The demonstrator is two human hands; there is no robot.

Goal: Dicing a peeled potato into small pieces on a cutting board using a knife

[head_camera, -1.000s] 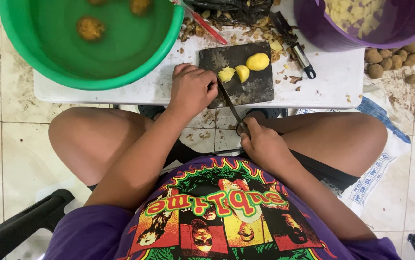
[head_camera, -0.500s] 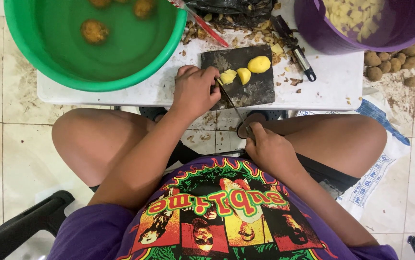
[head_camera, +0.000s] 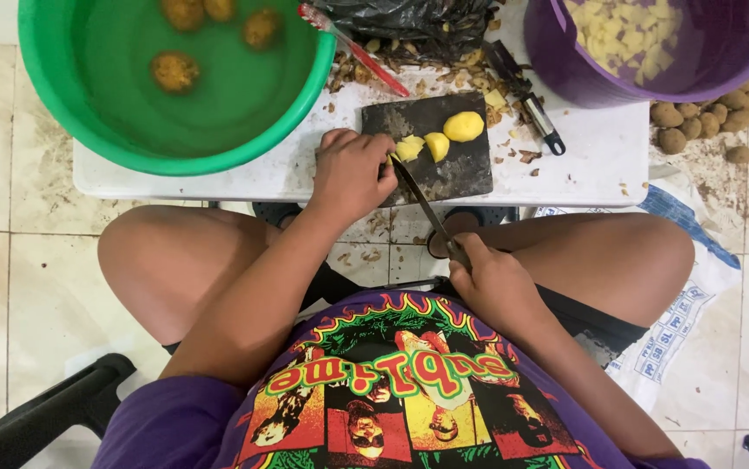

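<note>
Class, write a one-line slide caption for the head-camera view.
Left hand steadies peeled potato pieces on a dark cutting board while the right hand holds a knife.

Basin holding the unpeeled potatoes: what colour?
Green basin, clearest in the head view.

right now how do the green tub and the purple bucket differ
The green tub holds water with whole unpeeled potatoes floating in it; the purple bucket holds pale yellow cut potato pieces heaped together. The green tub sits at the left of the white table, the purple bucket at the right. Both are round plastic vessels, cropped by the top edge.
</note>
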